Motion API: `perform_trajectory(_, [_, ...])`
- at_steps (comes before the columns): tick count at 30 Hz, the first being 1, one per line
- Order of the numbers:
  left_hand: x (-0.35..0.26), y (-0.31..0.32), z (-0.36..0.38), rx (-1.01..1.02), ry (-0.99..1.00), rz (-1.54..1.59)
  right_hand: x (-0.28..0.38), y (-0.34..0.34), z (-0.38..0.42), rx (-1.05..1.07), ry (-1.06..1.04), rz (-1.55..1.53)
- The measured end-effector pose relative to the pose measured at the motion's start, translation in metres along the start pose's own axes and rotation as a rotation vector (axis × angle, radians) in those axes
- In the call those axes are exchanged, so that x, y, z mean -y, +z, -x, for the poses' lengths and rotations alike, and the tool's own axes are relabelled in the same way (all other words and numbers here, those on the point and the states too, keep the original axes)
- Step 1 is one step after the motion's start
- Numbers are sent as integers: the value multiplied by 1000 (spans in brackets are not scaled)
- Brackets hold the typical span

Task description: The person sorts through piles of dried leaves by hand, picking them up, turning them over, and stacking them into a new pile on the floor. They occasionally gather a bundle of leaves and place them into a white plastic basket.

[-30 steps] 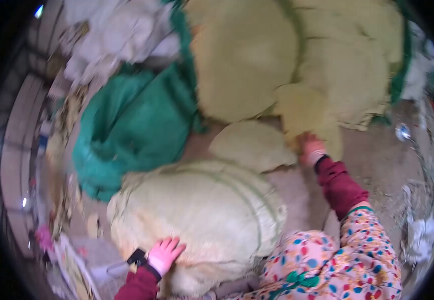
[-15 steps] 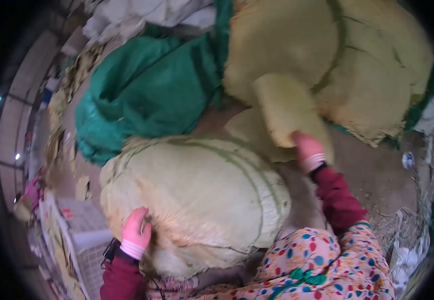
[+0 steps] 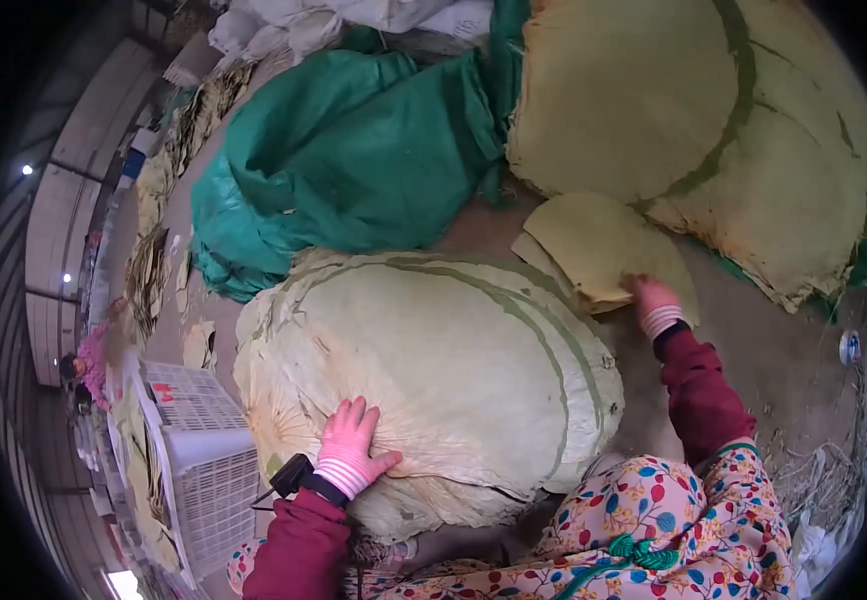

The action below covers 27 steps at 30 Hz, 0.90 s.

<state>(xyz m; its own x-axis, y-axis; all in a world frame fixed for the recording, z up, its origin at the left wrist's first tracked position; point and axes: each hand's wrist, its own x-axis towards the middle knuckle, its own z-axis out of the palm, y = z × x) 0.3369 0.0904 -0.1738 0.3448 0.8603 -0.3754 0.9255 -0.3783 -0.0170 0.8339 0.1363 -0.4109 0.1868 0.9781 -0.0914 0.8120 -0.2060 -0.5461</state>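
Note:
A thick stack of large, pale green dried leaves [image 3: 444,350], brownish at the left end, lies in front of me. Pressed flat on its lower left part is my left hand [image 3: 351,445], gloved in pink, with fingers spread. To the upper right, my right hand [image 3: 654,297] has its fingers closed on the lower edge of a dried leaf [image 3: 609,245]. That leaf lies over other leaf pieces on the floor, beyond the stack's right end. My right fingertips are partly hidden at the leaf's edge.
Bigger leaf piles [image 3: 634,100] stand at the upper right. A green sack [image 3: 354,160] lies beyond the stack, with white sacks [image 3: 374,15] behind it. On the left is a white plastic crate [image 3: 209,480]. Tangled strings [image 3: 814,480] lie at the right, and a person in pink [image 3: 92,365] is far left.
The leaf in my right hand has gone from raised and curved to lying nearly flat. My left hand has moved inward on the stack and spread its fingers. The whole view has shifted.

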Motion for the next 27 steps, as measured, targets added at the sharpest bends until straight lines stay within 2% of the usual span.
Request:
perform_trajectory(1, [1, 0, -1, 43, 32, -29, -11, -5, -11, -80, 71, -213])
perform_trajectory(3, [-22, -25, -5, 126, 36, -111, 53, -51, 10, -229, -107, 24])
perform_trajectory(5, [-55, -46, -17, -105, 187, -62, 129, -77, 31, -63, -114, 100])
perform_trajectory(6, [-76, -58, -25, -224, 305, -34, 144, -61, 37, -34, -244, 51])
perform_trajectory(8, [-117, -79, -44, -465, 539, 32, 195, -39, 54, 157, -387, -47])
perform_trajectory(9, [-133, -84, -58, -415, 588, 34, 208, -13, 67, 137, -520, -232])
perform_trajectory(10, [-148, -88, -71, -362, 629, 31, 213, 11, 72, 306, -733, -525])
perform_trajectory(11, [-158, -91, -80, -304, 663, 22, 218, 35, 78, 563, -905, -817])
perform_trajectory(13, [-133, -35, -106, -248, 550, 80, 207, -27, 58, 694, -531, -619])
perform_trajectory(14, [-114, -4, -110, -218, 459, 97, 184, -47, 33, 437, -376, -595])
perform_trajectory(15, [-89, 31, -110, -152, 466, -90, 157, -73, 6, 184, -223, -564])
perform_trajectory(16, [-74, 44, -105, 70, 412, -147, 126, -107, -17, 19, 5, -526])
perform_trajectory(17, [-50, 71, -100, -83, 536, -230, 95, -141, -39, -141, 237, -520])
perform_trajectory(18, [-67, 46, -89, 71, 477, -245, 41, -141, -67, -458, 321, -543])
perform_trajectory(19, [-72, 34, -93, 209, 394, -279, 10, -165, -82, -623, 344, -639])
perform_trajectory(20, [-70, 34, -92, 247, 384, -277, -32, -179, -104, -735, 326, -665])
perform_trajectory(22, [-61, 36, -85, 299, 386, -276, -39, -225, -117, -839, 301, -625])
perform_trajectory(25, [-38, 30, -75, 334, 394, -296, -51, -255, -152, -724, 280, -805])
perform_trajectory(26, [-33, 30, -72, 341, 396, -300, -28, -273, -146, -567, 327, -786])
perform_trajectory(27, [-30, 30, -71, 345, 402, -305, -25, -270, -160, -624, 298, -700])
